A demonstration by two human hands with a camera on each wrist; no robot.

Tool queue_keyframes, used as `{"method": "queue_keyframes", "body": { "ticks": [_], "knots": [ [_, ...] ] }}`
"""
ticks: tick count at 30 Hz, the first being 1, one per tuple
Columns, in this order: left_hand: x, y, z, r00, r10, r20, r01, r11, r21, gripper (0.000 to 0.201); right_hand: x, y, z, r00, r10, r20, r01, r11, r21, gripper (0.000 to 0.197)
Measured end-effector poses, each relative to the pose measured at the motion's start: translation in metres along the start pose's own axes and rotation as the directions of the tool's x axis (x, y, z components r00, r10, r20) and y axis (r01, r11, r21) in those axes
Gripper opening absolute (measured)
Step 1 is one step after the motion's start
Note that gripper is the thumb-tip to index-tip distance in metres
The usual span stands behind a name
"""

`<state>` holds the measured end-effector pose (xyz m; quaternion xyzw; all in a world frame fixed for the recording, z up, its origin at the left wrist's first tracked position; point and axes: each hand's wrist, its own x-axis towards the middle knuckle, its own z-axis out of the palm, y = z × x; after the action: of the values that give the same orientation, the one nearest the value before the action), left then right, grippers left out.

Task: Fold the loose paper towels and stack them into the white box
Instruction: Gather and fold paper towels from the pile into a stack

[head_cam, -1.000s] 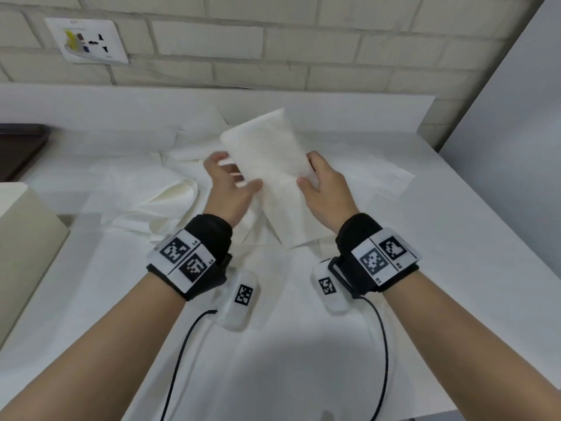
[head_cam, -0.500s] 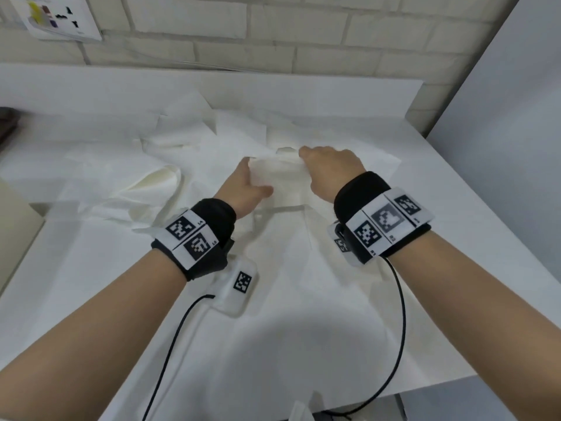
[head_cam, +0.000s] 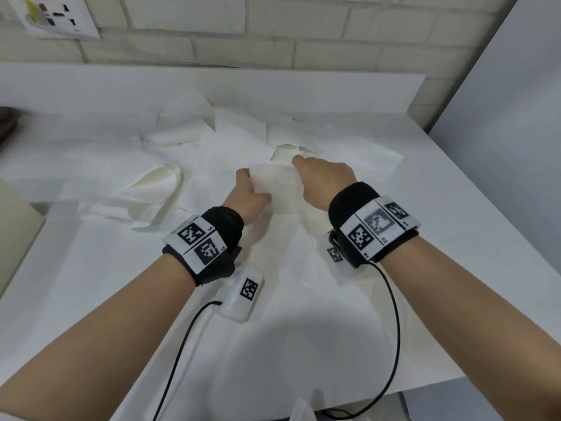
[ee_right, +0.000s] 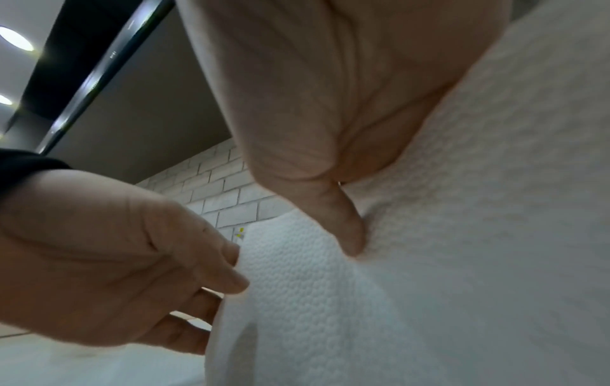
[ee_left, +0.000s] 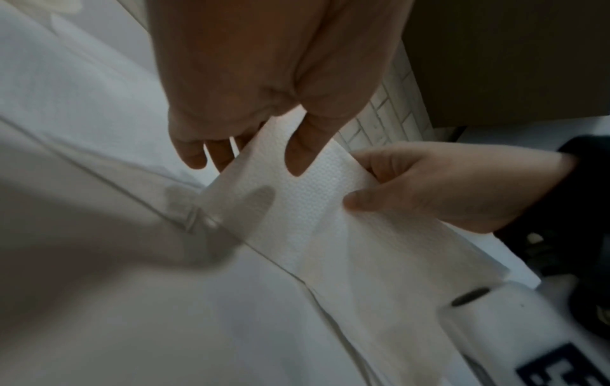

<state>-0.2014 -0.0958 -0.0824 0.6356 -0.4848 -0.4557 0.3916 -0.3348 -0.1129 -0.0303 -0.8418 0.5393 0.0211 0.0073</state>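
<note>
A folded white paper towel hangs between my two hands, low over the table's middle. My left hand pinches its left edge, thumb on top and fingers underneath, as the left wrist view shows. My right hand grips the right edge from above, with its thumb pressed into the embossed sheet. Loose paper towels lie spread and crumpled behind and left of my hands. Only a corner of the pale box shows at the left edge.
A white sheet covers the table under my forearms. The table's right edge runs along a grey wall, and a brick wall stands behind. A dark tray sits far left. Black cables trail from my wrists.
The towel was held up in the air a second ago; both hands have brought it down low over the table, and my right hand has turned palm down on it.
</note>
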Motion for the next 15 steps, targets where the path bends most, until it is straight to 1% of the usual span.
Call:
{"method": "queue_keyframes", "body": {
  "ticks": [2,4,5,6,7,8,9,10,11,12,13,15],
  "knots": [
    [-0.001,0.002,-0.004,0.998,0.003,-0.066,-0.01,0.995,-0.1,0.058,0.001,0.003,-0.003,0.999,0.035,-0.035,-0.032,0.996,0.081,0.036],
    [-0.002,0.004,-0.012,0.99,-0.008,-0.139,-0.02,0.979,-0.201,0.072,0.001,0.006,-0.007,0.994,0.082,-0.066,-0.06,0.958,0.28,0.035],
    [-0.002,0.006,-0.015,0.988,-0.018,-0.152,-0.017,0.974,-0.225,0.08,0.002,0.007,-0.007,0.992,0.094,-0.081,-0.053,0.908,0.415,0.033],
    [-0.003,0.007,-0.018,0.989,-0.03,-0.143,-0.004,0.973,-0.23,0.084,0.002,0.007,-0.007,0.989,0.104,-0.102,-0.033,0.84,0.541,0.03],
    [-0.006,0.008,-0.021,0.992,-0.044,-0.114,0.018,0.975,-0.224,0.084,0.002,0.006,-0.007,0.986,0.117,-0.119,-0.013,0.768,0.64,0.026],
    [-0.007,0.009,-0.023,0.996,-0.05,-0.076,0.032,0.974,-0.225,0.079,0.002,0.002,-0.008,0.984,0.129,-0.119,-0.006,0.704,0.711,0.02],
    [-0.008,0.01,-0.025,0.999,-0.039,-0.038,0.029,0.972,-0.233,0.066,0.001,-0.003,-0.007,0.985,0.14,-0.104,-0.012,0.649,0.761,0.018],
    [-0.01,0.011,-0.027,1.0,-0.015,-0.023,0.009,0.972,-0.235,0.05,0.001,-0.008,-0.006,0.986,0.148,-0.082,-0.023,0.601,0.799,0.021],
    [-0.012,0.012,-0.029,0.999,0.017,-0.036,-0.025,0.974,-0.225,0.035,0.001,-0.013,-0.005,0.986,0.155,-0.066,-0.032,0.558,0.829,0.025],
    [-0.013,0.012,-0.031,0.996,0.05,-0.075,-0.065,0.977,-0.204,0.025,0.001,-0.018,-0.003,0.985,0.163,-0.057,-0.037,0.519,0.854,0.026],
    [-0.015,0.012,-0.033,0.987,0.092,-0.128,-0.112,0.98,-0.162,0.02,0.001,-0.023,-0.002,0.983,0.174,-0.061,-0.03,0.479,0.877,0.024],
    [-0.019,0.013,-0.036,0.945,0.223,-0.238,-0.236,0.971,-0.028,0.017,0.002,-0.033,-0.002,0.978,0.194,-0.083,0.002,0.388,0.922,0.015]
  ]
}}
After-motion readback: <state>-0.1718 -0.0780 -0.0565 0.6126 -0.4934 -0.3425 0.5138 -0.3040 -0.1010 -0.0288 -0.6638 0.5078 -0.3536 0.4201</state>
